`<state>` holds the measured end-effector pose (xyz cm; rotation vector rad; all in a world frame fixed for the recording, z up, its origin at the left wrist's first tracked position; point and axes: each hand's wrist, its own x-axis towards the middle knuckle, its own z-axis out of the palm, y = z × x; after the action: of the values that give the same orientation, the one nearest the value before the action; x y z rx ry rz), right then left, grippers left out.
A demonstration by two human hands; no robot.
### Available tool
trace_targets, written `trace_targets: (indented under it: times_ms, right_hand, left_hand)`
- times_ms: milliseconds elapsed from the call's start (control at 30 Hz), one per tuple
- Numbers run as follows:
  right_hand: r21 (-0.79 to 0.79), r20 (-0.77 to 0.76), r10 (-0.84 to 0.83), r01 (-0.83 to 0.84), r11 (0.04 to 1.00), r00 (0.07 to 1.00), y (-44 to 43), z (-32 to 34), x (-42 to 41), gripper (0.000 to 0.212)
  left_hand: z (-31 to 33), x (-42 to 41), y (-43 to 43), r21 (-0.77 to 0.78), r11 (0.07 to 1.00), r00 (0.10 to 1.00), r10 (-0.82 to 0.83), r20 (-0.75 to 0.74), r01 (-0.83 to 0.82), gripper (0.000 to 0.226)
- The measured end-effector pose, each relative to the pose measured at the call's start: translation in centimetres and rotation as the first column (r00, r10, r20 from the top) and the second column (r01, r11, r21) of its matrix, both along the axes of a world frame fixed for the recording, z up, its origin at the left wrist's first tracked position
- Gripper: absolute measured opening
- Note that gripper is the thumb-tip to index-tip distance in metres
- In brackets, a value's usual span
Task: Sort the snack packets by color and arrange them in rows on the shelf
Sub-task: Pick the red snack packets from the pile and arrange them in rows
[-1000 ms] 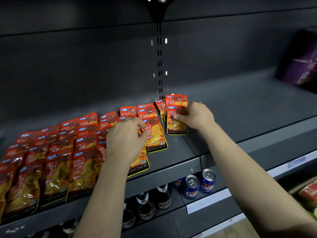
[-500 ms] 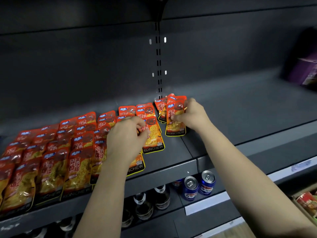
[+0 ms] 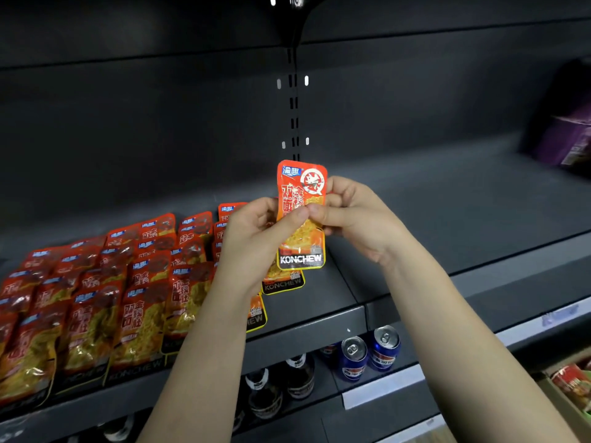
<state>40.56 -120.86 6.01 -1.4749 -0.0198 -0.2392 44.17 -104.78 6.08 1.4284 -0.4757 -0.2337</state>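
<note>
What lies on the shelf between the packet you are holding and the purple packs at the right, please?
Nothing: the head view shows bare shelf from the packet to the purple packs.

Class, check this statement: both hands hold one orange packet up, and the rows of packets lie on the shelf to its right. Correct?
No. In the head view the left hand and right hand do hold the orange packet up, but the rows of packets lie on the shelf to its left.
</note>
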Motion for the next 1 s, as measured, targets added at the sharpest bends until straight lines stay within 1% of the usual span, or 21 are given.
trace_targets:
  times_ms: [67, 133, 200, 233, 300, 367, 400, 467, 500, 533, 567, 600, 700, 733, 833, 1000]
  right_hand:
    - [-0.020, -0.003, 0.003, -0.003, 1.000, 1.000, 0.2, 0.1, 0.0, 0.024]
    - [-0.034, -0.023, -0.002, 0.001, 0.999, 1.000, 0.1, 0.2, 0.1, 0.016]
    - [-0.049, -0.070, -0.035, 0.032, 0.998, 0.997, -0.3, 0.4, 0.3, 0.008]
    - [-0.088, -0.104, -0.083, 0.074, 0.993, 0.991, -0.7, 0.5, 0.5, 0.011]
    - [-0.239, -0.176, -0.224, 0.179, 0.954, 0.959, -2.0, 0.1, 1.6, 0.019]
    - [-0.460, -0.229, -0.363, 0.229, 0.858, 0.903, -3.5, -0.6, 3.0, 0.023]
    - [-0.587, -0.246, -0.418, 0.208, 0.782, 0.875, -4.1, -1.0, 3.8, 0.026]
    - [-0.804, -0.259, -0.512, 0.111, 0.584, 0.819, -4.6, -1.4, 5.1, 0.038]
    - [-0.864, -0.247, -0.555, 0.080, 0.498, 0.794, -4.5, -1.5, 5.5, 0.045]
    - [-0.892, -0.237, -0.589, 0.067, 0.447, 0.773, -4.1, -1.4, 5.8, 0.051]
    - [-0.904, -0.234, -0.614, 0.064, 0.423, 0.754, -3.7, -1.3, 6.0, 0.055]
    - [-0.911, -0.233, -0.635, 0.062, 0.407, 0.737, -3.4, -1.2, 6.3, 0.059]
    - [-0.927, -0.227, -0.688, 0.063, 0.369, 0.690, -2.5, -1.3, 6.8, 0.080]
    - [-0.929, -0.219, -0.699, 0.073, 0.362, 0.680, -2.3, -1.4, 6.9, 0.083]
    - [-0.922, -0.216, -0.708, 0.098, 0.373, 0.672, -2.3, -1.6, 7.0, 0.083]
    - [-0.907, -0.191, -0.709, 0.154, 0.393, 0.679, -2.3, -1.7, 6.8, 0.081]
  left_hand:
    - [0.0, 0.2, 0.1, -0.012, 1.000, 1.000, -0.014, 0.002, 0.014, 0.017]
    - [0.1, 0.6, 0.4, 0.026, 1.000, 0.999, 0.006, 0.036, -0.007, 0.014]
    - [0.1, 1.1, 1.0, 0.113, 0.991, 0.990, 0.052, 0.134, -0.067, 0.011]
    - [0.1, 1.4, 1.4, 0.170, 0.979, 0.976, 0.078, 0.202, -0.113, 0.011]
    - [0.3, 1.9, 2.4, 0.291, 0.928, 0.929, 0.121, 0.349, -0.231, 0.011]
    - [0.4, 2.5, 3.6, 0.372, 0.855, 0.861, 0.155, 0.484, -0.362, 0.013]
    - [0.4, 2.8, 4.2, 0.392, 0.820, 0.832, 0.170, 0.528, -0.417, 0.014]
    - [0.3, 3.3, 5.0, 0.411, 0.768, 0.797, 0.208, 0.567, -0.492, 0.015]
    - [0.2, 3.5, 5.3, 0.417, 0.749, 0.787, 0.219, 0.577, -0.515, 0.016]
    - [0.2, 3.6, 5.5, 0.422, 0.736, 0.779, 0.224, 0.585, -0.529, 0.016]
    - [0.1, 3.7, 5.7, 0.425, 0.728, 0.773, 0.226, 0.593, -0.538, 0.016]
    - [0.0, 3.7, 5.9, 0.425, 0.721, 0.767, 0.227, 0.600, -0.546, 0.016]
    - [-0.2, 3.8, 6.2, 0.433, 0.705, 0.757, 0.226, 0.613, -0.561, 0.016]
    - [-0.2, 3.8, 6.2, 0.438, 0.700, 0.756, 0.223, 0.616, -0.564, 0.015]
    - [-0.1, 3.8, 6.1, 0.456, 0.686, 0.755, 0.211, 0.621, -0.567, 0.014]
    - [-0.1, 3.8, 5.7, 0.479, 0.690, 0.770, 0.181, 0.612, -0.543, 0.014]
